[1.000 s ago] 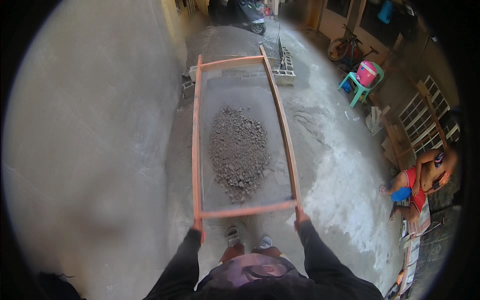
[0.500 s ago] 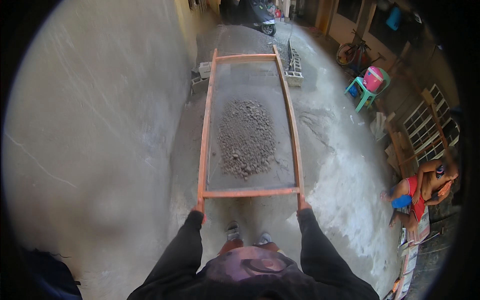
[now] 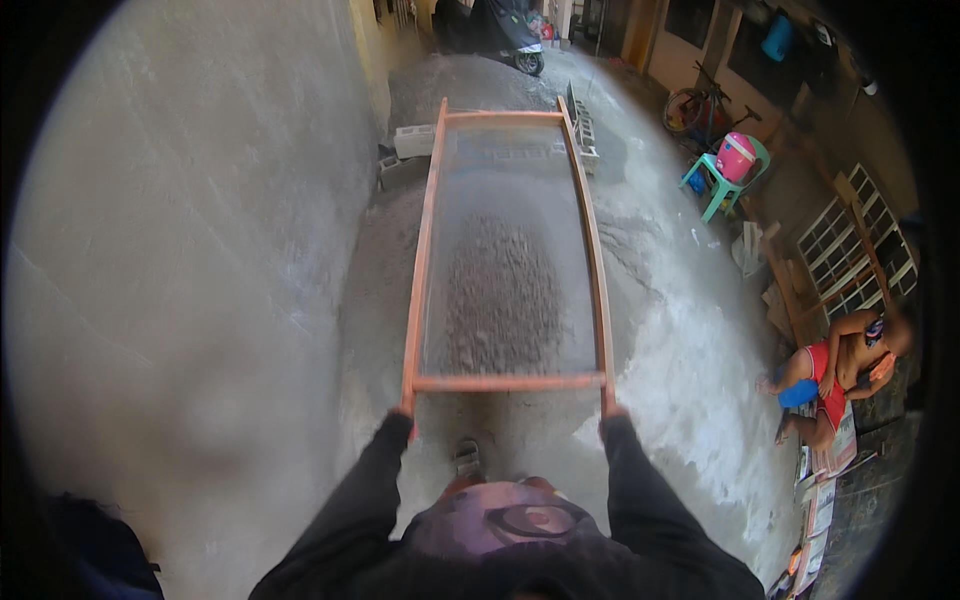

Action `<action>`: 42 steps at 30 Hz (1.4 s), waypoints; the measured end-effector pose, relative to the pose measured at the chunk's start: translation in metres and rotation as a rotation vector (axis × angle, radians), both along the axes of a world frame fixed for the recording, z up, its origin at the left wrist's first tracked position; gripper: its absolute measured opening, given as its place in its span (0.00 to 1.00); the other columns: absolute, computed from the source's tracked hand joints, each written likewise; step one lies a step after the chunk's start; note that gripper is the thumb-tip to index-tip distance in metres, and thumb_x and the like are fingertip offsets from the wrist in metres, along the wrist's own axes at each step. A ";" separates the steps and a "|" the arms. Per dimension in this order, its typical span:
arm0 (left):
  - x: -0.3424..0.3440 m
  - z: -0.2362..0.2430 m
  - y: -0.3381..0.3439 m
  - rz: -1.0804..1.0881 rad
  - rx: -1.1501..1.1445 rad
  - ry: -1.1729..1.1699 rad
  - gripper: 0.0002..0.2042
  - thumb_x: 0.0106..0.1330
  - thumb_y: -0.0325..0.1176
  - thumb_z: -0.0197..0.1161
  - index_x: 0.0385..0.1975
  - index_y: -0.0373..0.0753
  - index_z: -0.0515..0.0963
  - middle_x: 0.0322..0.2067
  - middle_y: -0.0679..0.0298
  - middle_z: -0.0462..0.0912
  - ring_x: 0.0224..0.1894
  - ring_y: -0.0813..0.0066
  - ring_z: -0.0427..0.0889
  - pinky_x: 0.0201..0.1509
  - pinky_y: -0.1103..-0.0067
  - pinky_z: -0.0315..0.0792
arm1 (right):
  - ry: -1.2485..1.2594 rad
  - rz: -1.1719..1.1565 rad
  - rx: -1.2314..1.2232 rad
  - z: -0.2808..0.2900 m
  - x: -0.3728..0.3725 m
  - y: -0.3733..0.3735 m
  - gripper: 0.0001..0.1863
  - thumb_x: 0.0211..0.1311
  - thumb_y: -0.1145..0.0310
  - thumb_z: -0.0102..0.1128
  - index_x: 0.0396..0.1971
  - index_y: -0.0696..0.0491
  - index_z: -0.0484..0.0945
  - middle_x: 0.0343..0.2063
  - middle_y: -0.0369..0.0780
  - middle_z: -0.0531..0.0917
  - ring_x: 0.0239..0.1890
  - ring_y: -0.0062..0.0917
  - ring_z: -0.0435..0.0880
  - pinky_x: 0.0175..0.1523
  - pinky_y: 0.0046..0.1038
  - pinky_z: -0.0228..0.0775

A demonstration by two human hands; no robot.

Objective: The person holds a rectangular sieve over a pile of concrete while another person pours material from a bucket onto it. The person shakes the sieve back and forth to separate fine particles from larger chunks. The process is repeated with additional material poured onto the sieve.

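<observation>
I hold a large sand sieve (image 3: 510, 381), a long reddish wooden frame with fine mesh stretched across it. My left hand (image 3: 405, 415) is closed round the near left handle, and my right hand (image 3: 614, 415) grips the near right one. Coarse gravel (image 3: 505, 305), smeared by motion, lies on the mesh and reaches toward the near crossbar. Through the mesh, grey concrete blocks show dimly under the far end. My fingers are partly hidden by the dark sleeves and the handles.
A bare wall (image 3: 200, 250) rises close on the left. Hollow blocks (image 3: 414, 141) stand beside the sieve's far end, with a sand heap (image 3: 470, 80) and a covered motorcycle (image 3: 510, 30) beyond. At right are a green chair (image 3: 722, 190) with a pink jug (image 3: 736, 157), and a seated person (image 3: 845, 370).
The sieve has shifted slightly to the right with both hands on it. The gravel has slid nearer to me and is now blurred. My feet show less.
</observation>
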State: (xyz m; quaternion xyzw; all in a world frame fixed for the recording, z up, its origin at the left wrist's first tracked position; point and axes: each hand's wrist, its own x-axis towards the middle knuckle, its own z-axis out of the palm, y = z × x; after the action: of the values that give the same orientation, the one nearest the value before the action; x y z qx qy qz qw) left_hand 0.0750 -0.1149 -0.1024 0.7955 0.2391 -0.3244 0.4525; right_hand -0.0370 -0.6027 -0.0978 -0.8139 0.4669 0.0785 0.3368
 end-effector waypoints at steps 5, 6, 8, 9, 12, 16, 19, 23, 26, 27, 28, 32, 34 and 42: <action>0.062 0.070 -0.021 -0.260 -0.156 -0.369 0.40 0.48 0.75 0.31 0.01 0.40 0.67 0.04 0.61 0.65 0.10 0.69 0.67 0.16 0.76 0.61 | -0.259 0.090 -0.031 0.040 0.087 -0.047 0.35 0.39 0.36 0.58 0.22 0.61 0.75 0.12 0.43 0.73 0.16 0.30 0.71 0.23 0.32 0.63; 0.067 0.086 -0.028 -0.077 -0.162 -0.369 0.43 0.40 0.79 0.33 0.11 0.35 0.70 0.07 0.59 0.66 0.10 0.65 0.67 0.14 0.72 0.64 | -0.136 0.032 0.066 0.051 0.098 -0.057 0.32 0.40 0.39 0.60 0.19 0.60 0.74 0.09 0.41 0.71 0.10 0.29 0.68 0.18 0.33 0.62; 0.070 0.108 -0.044 0.211 -0.109 -0.175 0.44 0.41 0.78 0.38 0.25 0.32 0.71 0.13 0.57 0.70 0.11 0.63 0.69 0.16 0.70 0.67 | -0.076 -0.055 0.098 0.063 0.104 -0.065 0.28 0.43 0.45 0.60 0.20 0.61 0.74 0.09 0.42 0.72 0.10 0.30 0.70 0.19 0.33 0.63; 0.067 0.112 -0.049 0.262 -0.063 -0.162 0.44 0.41 0.77 0.39 0.28 0.32 0.70 0.14 0.57 0.70 0.12 0.62 0.69 0.16 0.70 0.68 | -0.097 0.035 0.095 0.064 0.100 -0.065 0.30 0.42 0.45 0.61 0.24 0.62 0.75 0.16 0.46 0.74 0.20 0.34 0.73 0.27 0.33 0.65; 0.041 0.091 -0.054 0.322 -0.076 -0.084 0.44 0.42 0.77 0.38 0.30 0.31 0.69 0.15 0.56 0.70 0.11 0.61 0.70 0.15 0.70 0.68 | -0.109 0.145 0.057 0.053 0.060 -0.059 0.33 0.40 0.43 0.59 0.33 0.63 0.76 0.30 0.53 0.79 0.38 0.40 0.78 0.42 0.35 0.68; -0.051 -0.003 -0.027 0.257 -0.092 -0.079 0.45 0.40 0.80 0.24 0.06 0.36 0.69 0.04 0.59 0.65 0.09 0.64 0.69 0.14 0.72 0.65 | 0.046 0.414 -0.206 0.010 -0.043 -0.030 0.27 0.45 0.46 0.55 0.28 0.59 0.77 0.28 0.52 0.78 0.35 0.45 0.77 0.39 0.40 0.68; -0.132 -0.066 -0.013 0.328 -0.174 0.022 0.41 0.48 0.75 0.25 0.10 0.39 0.71 0.05 0.63 0.65 0.09 0.68 0.68 0.13 0.74 0.63 | 0.058 0.293 -0.139 -0.018 -0.121 -0.008 0.22 0.44 0.54 0.59 0.29 0.59 0.74 0.28 0.52 0.77 0.34 0.46 0.76 0.39 0.42 0.68; -0.228 -0.095 0.002 0.308 -0.276 -0.145 0.38 0.51 0.72 0.29 0.26 0.40 0.71 0.11 0.61 0.71 0.13 0.71 0.72 0.16 0.76 0.66 | -0.203 0.301 -0.124 -0.018 -0.192 0.014 0.19 0.45 0.64 0.55 0.39 0.55 0.72 0.30 0.50 0.76 0.37 0.45 0.75 0.42 0.39 0.67; -0.227 -0.089 0.006 0.319 -0.356 -0.094 0.30 0.60 0.62 0.32 0.38 0.39 0.70 0.16 0.66 0.70 0.17 0.76 0.71 0.18 0.81 0.64 | -0.004 0.048 0.118 0.006 -0.181 0.020 0.19 0.45 0.65 0.53 0.41 0.55 0.72 0.34 0.49 0.77 0.41 0.41 0.75 0.47 0.36 0.66; -0.191 -0.076 0.002 0.266 -0.411 -0.160 0.29 0.60 0.61 0.33 0.37 0.39 0.70 0.16 0.65 0.70 0.16 0.75 0.71 0.18 0.81 0.65 | -0.077 0.209 0.035 0.022 -0.154 0.017 0.21 0.46 0.65 0.53 0.43 0.54 0.71 0.36 0.49 0.77 0.43 0.40 0.75 0.49 0.34 0.65; -0.126 -0.059 -0.004 0.222 -0.393 -0.188 0.28 0.59 0.60 0.35 0.36 0.39 0.70 0.16 0.64 0.71 0.16 0.74 0.71 0.17 0.80 0.65 | -0.011 0.305 -0.039 0.049 -0.121 0.016 0.22 0.46 0.64 0.53 0.45 0.54 0.71 0.39 0.49 0.77 0.45 0.38 0.74 0.51 0.33 0.64; 0.266 0.176 -0.045 0.002 -0.143 -0.547 0.24 0.58 0.56 0.39 0.33 0.39 0.71 0.17 0.61 0.71 0.14 0.71 0.70 0.16 0.78 0.65 | -0.397 0.489 -0.356 0.235 0.198 -0.042 0.21 0.60 0.53 0.42 0.34 0.58 0.70 0.23 0.50 0.77 0.28 0.41 0.78 0.30 0.39 0.66; 0.419 0.348 -0.069 0.006 -0.002 -0.796 0.23 0.57 0.54 0.42 0.31 0.38 0.71 0.17 0.59 0.72 0.13 0.70 0.70 0.15 0.77 0.65 | -0.733 0.624 -0.630 0.373 0.370 -0.084 0.20 0.60 0.54 0.43 0.36 0.57 0.70 0.25 0.48 0.77 0.29 0.37 0.77 0.33 0.36 0.66; 0.577 0.636 -0.155 0.429 0.219 -0.782 0.15 0.53 0.45 0.52 0.24 0.37 0.73 0.19 0.52 0.73 0.10 0.63 0.69 0.12 0.73 0.66 | -0.907 1.039 -0.509 0.540 0.651 -0.154 0.18 0.59 0.57 0.46 0.43 0.53 0.71 0.32 0.39 0.77 0.35 0.23 0.75 0.42 0.25 0.66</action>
State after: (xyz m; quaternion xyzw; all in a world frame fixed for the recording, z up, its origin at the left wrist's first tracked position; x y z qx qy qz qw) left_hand 0.6521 -0.2702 0.5338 0.8338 0.2428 0.1283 0.4790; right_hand 0.6138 -0.7567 0.4423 -0.9358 -0.1603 -0.2274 0.2167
